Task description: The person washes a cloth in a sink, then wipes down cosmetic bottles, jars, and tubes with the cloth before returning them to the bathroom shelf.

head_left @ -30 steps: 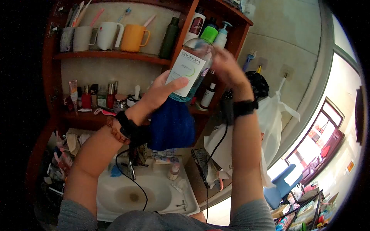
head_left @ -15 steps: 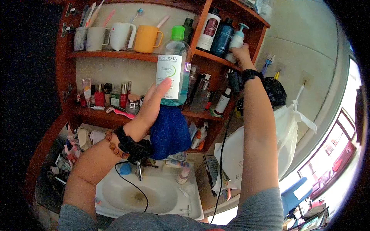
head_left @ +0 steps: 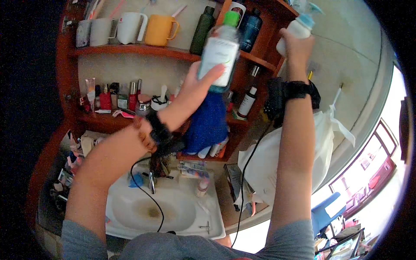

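A clear bottle with a green cap and white label (head_left: 220,56) is gripped in my left hand (head_left: 203,82), raised before the shelves. A blue cloth (head_left: 206,121) hangs just below that bottle. At the upper right, my right hand (head_left: 299,45) is closed round a white pump bottle with a pale blue top (head_left: 299,30), outside the cabinet's right side. Dark green (head_left: 203,31) and dark blue (head_left: 251,31) bottles stand on the upper shelf near the capped bottle.
Mugs, one of them yellow (head_left: 161,30), stand on the upper shelf. Cosmetics (head_left: 105,99) line the lower shelf. Below is a white sink (head_left: 182,216) with a faucet (head_left: 151,182). A white bag (head_left: 318,143) hangs at right, and black cables run from my wrists.
The white pump bottle has come off the upper shelf in my right hand, moving up and right. My left hand has carried the green-capped bottle across to the right.
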The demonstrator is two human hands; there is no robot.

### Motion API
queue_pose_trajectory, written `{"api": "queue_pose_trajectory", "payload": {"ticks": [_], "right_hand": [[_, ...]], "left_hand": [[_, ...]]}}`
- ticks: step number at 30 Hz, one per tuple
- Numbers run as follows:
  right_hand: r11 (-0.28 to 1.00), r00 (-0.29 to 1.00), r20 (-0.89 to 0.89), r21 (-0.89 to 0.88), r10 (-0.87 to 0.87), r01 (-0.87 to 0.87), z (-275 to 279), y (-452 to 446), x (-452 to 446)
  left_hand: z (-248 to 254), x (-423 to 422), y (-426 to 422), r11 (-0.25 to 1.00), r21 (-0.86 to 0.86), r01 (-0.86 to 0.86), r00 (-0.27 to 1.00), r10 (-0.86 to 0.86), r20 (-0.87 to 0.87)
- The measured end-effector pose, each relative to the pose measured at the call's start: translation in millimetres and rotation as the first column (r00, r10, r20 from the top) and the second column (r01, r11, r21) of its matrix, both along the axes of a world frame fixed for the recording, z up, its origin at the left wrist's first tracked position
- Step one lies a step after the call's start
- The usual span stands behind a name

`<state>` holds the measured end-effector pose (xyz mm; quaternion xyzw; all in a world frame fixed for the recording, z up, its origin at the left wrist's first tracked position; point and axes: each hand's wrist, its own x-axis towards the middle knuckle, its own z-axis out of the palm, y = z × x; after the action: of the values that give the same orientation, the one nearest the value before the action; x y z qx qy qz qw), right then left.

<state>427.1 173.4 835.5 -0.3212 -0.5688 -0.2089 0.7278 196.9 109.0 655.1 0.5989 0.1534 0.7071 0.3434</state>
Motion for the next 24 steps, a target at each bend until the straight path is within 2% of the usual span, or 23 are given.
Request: {"api": "queue_pose_trajectory", "payload": {"ticks": [1, 2, 4, 5, 6, 9, 12, 15, 17, 21, 24], "right_hand": [[0.989, 0.991, 0.047, -0.090, 0.123, -0.119, 11, -2, 12], [0.923, 0.952, 0.028, -0.256, 0.306, -0.289, 14, -3, 22], [0.635, 0.787, -0.100, -0.533, 0.608, -0.558, 11, -46, 22], [0.588, 0.765, -0.092, -0.584, 0.637, -0.560, 5, -58, 22], [0.574, 0.745, -0.130, -0.557, 0.654, -0.600, -2, -61, 22], [0.698, 0.825, -0.036, -0.512, 0.565, -0.500, -9, -51, 25], [0.689, 0.805, -0.093, -0.467, 0.586, -0.555, -5, -33, 34], [0.766, 0.858, -0.073, -0.416, 0.509, -0.490, -8, -26, 40], [0.767, 0.860, -0.112, -0.407, 0.498, -0.497, -13, -21, 42], [0.760, 0.868, -0.208, -0.421, 0.451, -0.495, -23, -11, 45], [0.729, 0.837, -0.245, -0.413, 0.489, -0.546, -29, -1, 44]], "left_hand": [[10, 10, 7, 1.000, 0.012, -0.007, 1.000, 0.007, 0.004], [22, 21, 14, 1.000, 0.028, -0.014, 1.000, 0.014, 0.008], [45, 42, 31, 0.996, 0.082, -0.038, 0.999, 0.040, -0.020], [57, 53, 39, 0.992, 0.114, -0.047, 0.998, 0.051, -0.033], [66, 64, 48, 0.988, 0.149, -0.033, 0.999, 0.039, -0.034], [88, 95, 75, 0.976, 0.216, -0.006, 0.997, 0.023, -0.074], [102, 115, 79, 0.993, 0.112, 0.019, 0.995, -0.007, -0.103], [112, 120, 92, 0.994, 0.087, -0.071, 0.959, 0.092, -0.270], [112, 125, 107, 0.986, 0.091, -0.137, 0.915, 0.161, -0.369], [116, 127, 125, 0.916, 0.196, -0.351, 0.772, 0.401, -0.494], [123, 127, 129, 0.891, 0.232, -0.391, 0.691, 0.451, -0.564]]}}
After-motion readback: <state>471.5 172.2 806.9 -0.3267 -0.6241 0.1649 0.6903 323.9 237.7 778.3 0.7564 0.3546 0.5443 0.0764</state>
